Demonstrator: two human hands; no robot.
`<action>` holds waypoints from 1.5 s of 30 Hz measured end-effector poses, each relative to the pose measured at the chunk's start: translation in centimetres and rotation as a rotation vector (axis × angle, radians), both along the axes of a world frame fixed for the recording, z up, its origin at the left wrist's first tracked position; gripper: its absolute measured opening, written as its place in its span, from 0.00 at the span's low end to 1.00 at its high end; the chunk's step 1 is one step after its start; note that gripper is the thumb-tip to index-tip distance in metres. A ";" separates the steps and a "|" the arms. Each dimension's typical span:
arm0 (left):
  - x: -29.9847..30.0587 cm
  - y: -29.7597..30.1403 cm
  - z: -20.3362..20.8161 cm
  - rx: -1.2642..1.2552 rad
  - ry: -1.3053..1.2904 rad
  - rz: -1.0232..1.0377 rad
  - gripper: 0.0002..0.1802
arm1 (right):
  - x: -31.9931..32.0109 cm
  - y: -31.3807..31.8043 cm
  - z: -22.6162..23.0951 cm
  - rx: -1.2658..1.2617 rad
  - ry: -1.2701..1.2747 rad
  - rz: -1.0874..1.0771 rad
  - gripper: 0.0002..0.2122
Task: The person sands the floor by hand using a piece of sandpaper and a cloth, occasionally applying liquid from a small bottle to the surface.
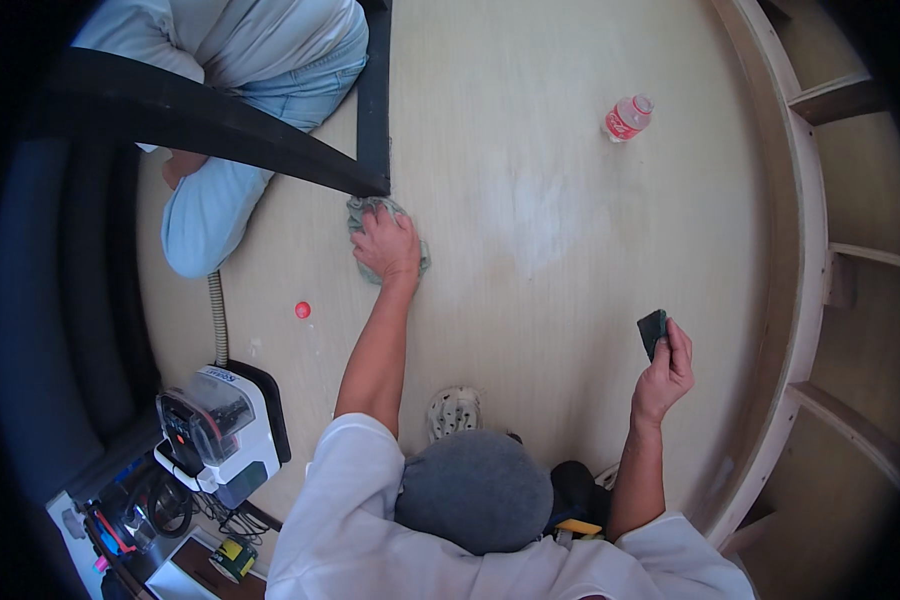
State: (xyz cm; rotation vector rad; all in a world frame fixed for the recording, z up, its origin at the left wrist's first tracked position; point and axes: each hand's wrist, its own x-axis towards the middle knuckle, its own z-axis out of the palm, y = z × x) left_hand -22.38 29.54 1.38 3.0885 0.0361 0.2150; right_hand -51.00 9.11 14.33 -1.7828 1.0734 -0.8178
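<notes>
My left hand (386,243) bears down on a grey-green cloth (368,262) on the pale wood-grain floor. Its fingers are bent into the cloth, which is bunched against the foot of a black frame (374,110). Over to the right, my right hand (664,380) is raised, pinching a dark green scouring pad (652,334) between thumb and fingers. A whitish smear (530,225) marks the floor between the two hands.
A clear bottle with a red label (627,118) stands far right; a red cap (303,310) lies left. Another person (300,90) sits behind the black frame. A white machine with a hose (225,425) is near left. Wooden framing (808,230) lines the right side.
</notes>
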 end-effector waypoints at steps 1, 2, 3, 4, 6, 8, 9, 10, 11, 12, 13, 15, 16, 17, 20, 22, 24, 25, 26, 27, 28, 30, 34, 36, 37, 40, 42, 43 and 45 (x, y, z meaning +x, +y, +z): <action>0.0 0.1 0.0 0.007 0.017 -0.011 0.21 | -0.6 0.2 -0.2 0.023 0.003 -0.005 0.12; -0.1 -0.4 0.1 0.003 0.011 -0.014 0.21 | -0.7 0.2 -0.2 0.039 0.000 -0.012 0.12; -0.5 -0.9 0.3 -0.018 0.009 -0.060 0.21 | -0.6 0.2 -0.3 0.035 -0.006 -0.016 0.12; -0.7 -1.3 0.4 -0.039 0.007 -0.107 0.20 | -0.5 0.3 -0.2 0.032 -0.029 -0.027 0.12; -0.3 0.0 0.0 -0.060 -0.012 -0.160 0.19 | -0.6 1.0 0.0 0.038 -0.049 -0.039 0.12; 0.8 2.2 0.0 -0.085 -0.040 -0.219 0.18 | -0.1 1.5 0.4 0.003 -0.015 -0.030 0.12; 1.5 3.6 0.2 -0.150 -0.025 -0.313 0.17 | 0.2 1.4 0.6 -0.009 -0.029 -0.036 0.12; 1.9 5.2 0.4 -0.209 0.000 -0.403 0.17 | 0.1 1.5 0.8 0.009 -0.051 -0.044 0.12; 2.1 5.6 1.5 -0.248 0.052 -0.327 0.17 | -0.4 1.3 0.8 0.017 -0.055 -0.064 0.12; 2.3 6.5 2.9 -0.276 0.106 -0.246 0.18 | -1.0 1.1 0.9 0.011 -0.040 -0.073 0.12; 2.4 8.5 3.2 -0.266 0.110 -0.239 0.18 | -1.1 1.3 1.0 -0.008 -0.029 -0.052 0.12; 3.0 9.7 3.2 -0.185 0.306 -0.087 0.20 | -1.4 0.9 0.9 -0.039 -0.025 -0.040 0.12; 3.0 9.4 2.7 -0.186 0.304 -0.089 0.20 | -1.9 0.7 0.8 -0.037 -0.037 -0.054 0.12; 2.6 8.9 2.3 -0.126 0.197 -0.220 0.20 | -2.3 0.5 0.7 -0.031 -0.044 -0.065 0.12; 2.8 8.1 2.0 0.047 0.087 -0.379 0.20 | -2.8 0.0 0.7 -0.012 -0.047 -0.120 0.12; 4.1 8.3 2.7 0.167 0.081 -0.417 0.19 | -3.0 -0.1 0.7 -0.004 -0.034 -0.125 0.12; 5.7 8.8 3.8 0.247 0.042 -0.471 0.19 | -3.4 -0.2 0.8 0.006 -0.030 -0.128 0.12; 5.3 8.8 4.0 0.255 0.041 -0.474 0.19 | -3.6 -0.2 0.8 -0.009 -0.010 -0.133 0.12; 4.5 8.6 4.0 0.295 0.094 -0.439 0.18 | -3.8 -0.3 0.6 -0.028 0.011 -0.144 0.12; 3.8 8.5 4.0 0.332 0.145 -0.403 0.18 | -4.1 -0.4 0.6 -0.028 0.008 -0.153 0.12; 2.7 9.1 3.8 0.333 0.141 -0.412 0.18 | -4.5 -0.6 0.4 -0.018 -0.005 -0.173 0.12; 0.2 11.0 3.5 0.216 0.196 -0.375 0.18 | -4.8 -0.8 0.2 -0.003 -0.024 -0.197 0.12; -0.4 11.2 3.8 0.078 0.218 -0.214 0.17 | -5.5 -1.4 0.4 -0.025 0.021 -0.208 0.12; 2.1 14.6 2.4 -0.084 0.085 -0.333 0.17 | -4.4 -0.9 0.7 0.000 -0.020 -0.189 0.12; 3.1 15.9 1.4 -0.255 -0.038 -0.469 0.18 | -4.0 -0.6 0.8 0.008 -0.036 -0.170 0.12; 1.9 11.0 -0.6 -0.031 -0.059 -0.305 0.19 | -3.9 -0.4 0.3 -0.008 -0.039 -0.174 0.12; 0.1 8.2 -1.1 -0.022 -0.015 -0.180 0.19 | -4.1 -0.5 0.1 -0.013 -0.047 -0.176 0.12; -0.8 6.9 -1.4 -0.026 -0.031 -0.288 0.20 | -4.1 -0.5 0.0 0.014 -0.068 -0.188 0.12; -3.3 3.4 -1.5 -0.048 -0.061 -0.436 0.20 | -4.1 -0.5 0.2 0.041 -0.086 -0.204 0.12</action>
